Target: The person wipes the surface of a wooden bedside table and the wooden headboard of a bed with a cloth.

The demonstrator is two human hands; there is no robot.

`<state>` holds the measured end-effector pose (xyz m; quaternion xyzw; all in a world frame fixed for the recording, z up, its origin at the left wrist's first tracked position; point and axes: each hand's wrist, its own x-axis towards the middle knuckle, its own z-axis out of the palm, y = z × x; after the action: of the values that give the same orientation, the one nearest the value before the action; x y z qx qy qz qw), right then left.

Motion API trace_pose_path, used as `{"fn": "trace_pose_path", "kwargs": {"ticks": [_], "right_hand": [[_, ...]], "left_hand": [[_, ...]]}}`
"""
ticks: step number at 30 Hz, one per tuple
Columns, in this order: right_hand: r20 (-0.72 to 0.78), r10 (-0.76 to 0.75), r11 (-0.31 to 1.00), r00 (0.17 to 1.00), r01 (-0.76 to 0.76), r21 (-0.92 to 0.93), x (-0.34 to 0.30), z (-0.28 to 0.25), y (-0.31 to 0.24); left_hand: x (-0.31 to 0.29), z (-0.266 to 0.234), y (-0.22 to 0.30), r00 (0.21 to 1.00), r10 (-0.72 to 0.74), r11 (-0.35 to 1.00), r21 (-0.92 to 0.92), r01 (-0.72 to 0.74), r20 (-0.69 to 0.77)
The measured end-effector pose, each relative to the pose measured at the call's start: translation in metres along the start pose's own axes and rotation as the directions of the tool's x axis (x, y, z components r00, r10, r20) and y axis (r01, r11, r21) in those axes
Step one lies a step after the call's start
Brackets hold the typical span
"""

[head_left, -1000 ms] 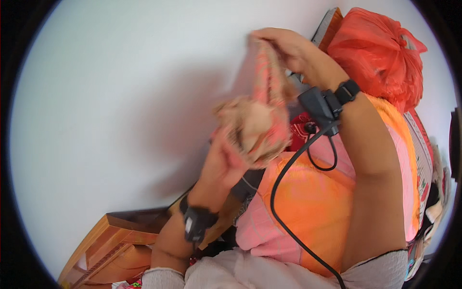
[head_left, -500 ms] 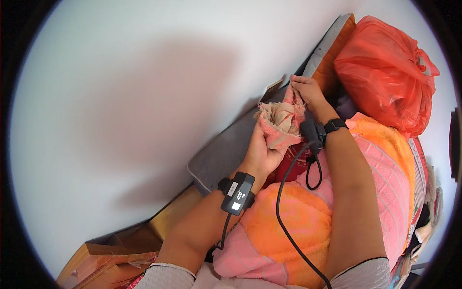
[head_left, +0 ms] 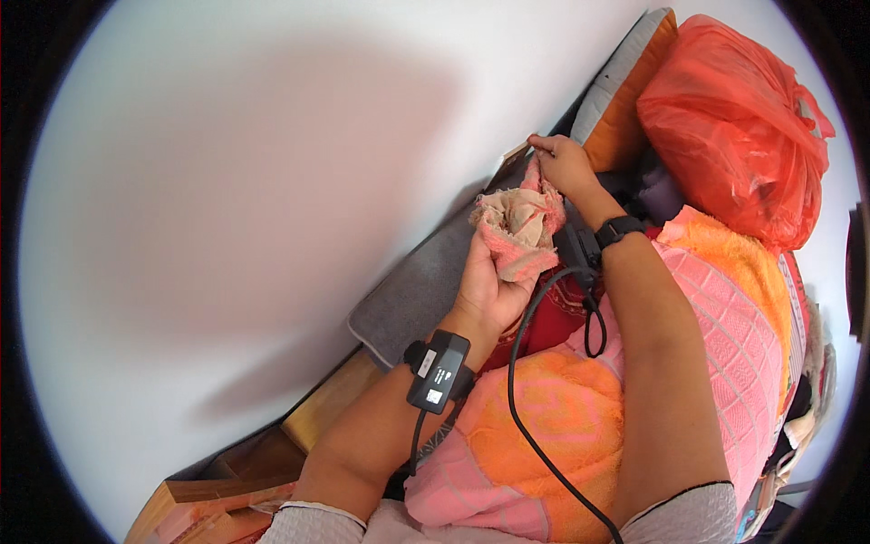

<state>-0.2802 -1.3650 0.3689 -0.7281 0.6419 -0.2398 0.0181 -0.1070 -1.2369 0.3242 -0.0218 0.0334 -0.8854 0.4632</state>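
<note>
A small pink fuzzy cloth piece [head_left: 521,227] with a frayed edge and a crumpled beige lining is held up in front of me. My left hand [head_left: 494,286] is closed round its lower side, the thumb partly hidden. Higher up, my right hand [head_left: 562,163] pinches a narrow pink strip that stretches from the cloth. Each wrist carries a black strapped device: the left one [head_left: 439,372] faces me, while the right one [head_left: 577,249] is turned sideways. A black cable [head_left: 513,381] runs down between my forearms.
A pink and orange towel [head_left: 562,408] lies under my arms, with red fabric [head_left: 548,322] beside it. Behind are a grey cushion [head_left: 403,304], an orange and grey pillow [head_left: 609,113] and a full red plastic bag [head_left: 734,136]. A white wall [head_left: 227,181] rises on the left.
Both hands and the cloth have shifted slightly left in the view. The grip of each hand looks the same, and the strip stays pulled up.
</note>
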Motion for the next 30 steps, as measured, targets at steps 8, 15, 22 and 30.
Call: {"fn": "trace_pose_path", "kwargs": {"ticks": [8,15,22,30], "right_hand": [[0.061,-0.126,0.991,0.99,0.129,-0.047,-0.009,-0.014,-0.021],[0.224,0.028,0.791,0.974,-0.159,0.591,-0.009,-0.013,-0.026],[0.55,0.057,0.108,0.833,-0.553,0.826,-0.015,-0.023,0.006],[0.546,0.081,0.05,0.834,-0.55,0.833,-0.021,-0.028,0.043]], "left_hand": [[-0.005,-0.002,0.003,0.998,0.052,0.992,0.109,-0.056,0.037],[-0.019,-0.002,0.005,0.999,0.04,0.996,0.078,-0.042,0.027],[-0.029,0.002,0.016,0.999,0.034,0.995,0.09,-0.031,-0.034],[-0.017,-0.004,0.008,0.998,-0.063,0.997,0.055,0.062,0.022]]}}
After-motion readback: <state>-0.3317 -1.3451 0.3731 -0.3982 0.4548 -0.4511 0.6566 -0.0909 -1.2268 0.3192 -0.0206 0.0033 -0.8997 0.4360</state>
